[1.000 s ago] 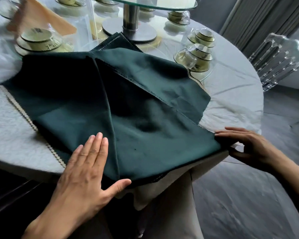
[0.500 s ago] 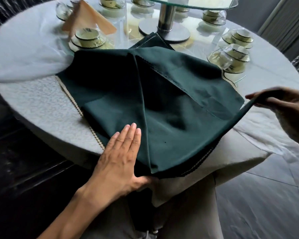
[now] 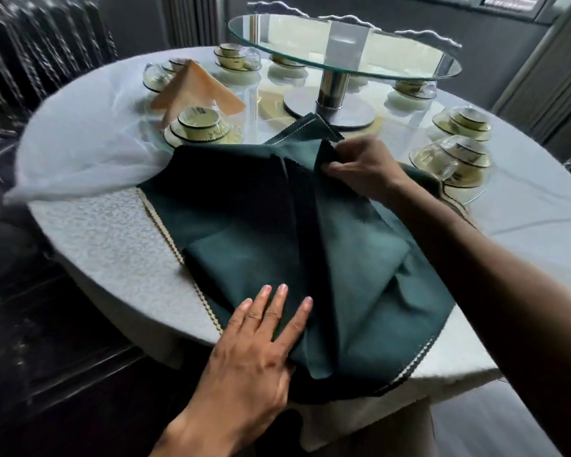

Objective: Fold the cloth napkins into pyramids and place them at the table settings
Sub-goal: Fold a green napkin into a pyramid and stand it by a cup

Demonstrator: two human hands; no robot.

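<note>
A dark green cloth napkin (image 3: 251, 258) lies spread on the near part of the round table (image 3: 106, 239), with both sides folded in toward a centre crease. My left hand (image 3: 261, 338) presses flat on its near edge, fingers apart. My right hand (image 3: 360, 166) reaches across and pinches the folded-over corner of the napkin at its far point. An orange napkin (image 3: 192, 90) folded into a pyramid stands at a far-left setting, behind a cup and saucer (image 3: 198, 127).
A glass turntable (image 3: 343, 51) on a metal post stands at the table's middle. Several cups on saucers ring it, two stacked sets (image 3: 459, 156) close to my right arm. A white cloth (image 3: 80, 159) drapes the left. The table edge runs just below my left hand.
My right hand lifted the napkin's right corner and carried it over to the far centre point, folding the right side in. My left hand stayed pressed on the near edge.
</note>
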